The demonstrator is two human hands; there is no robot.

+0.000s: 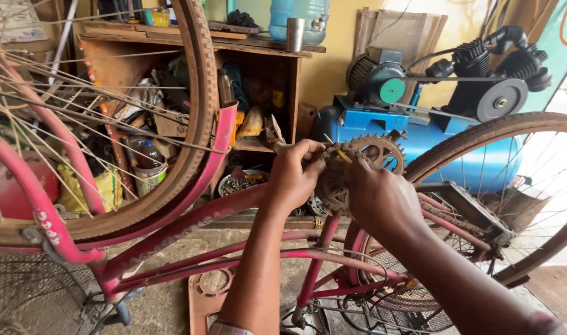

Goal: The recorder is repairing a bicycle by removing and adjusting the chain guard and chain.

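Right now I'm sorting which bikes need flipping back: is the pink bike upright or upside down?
Upside down. Both wheels stand above the pink frame, and the chainring sits up top between both hands.

Yellow sack point(103, 186), perhaps packaging, beneath wooden shelf point(172, 38).

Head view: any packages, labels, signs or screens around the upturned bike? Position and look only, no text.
Yellow-green sack: floor left, behind the wheel spokes, bulging, with dark print.
Plastic bottle: in a bucket by the wheel rim, dark cap, pale label band.
Blue water jug: on top of the wooden shelf, round, translucent.
Small yellow-green packet: shelf top, left.
No signs or screens visible.
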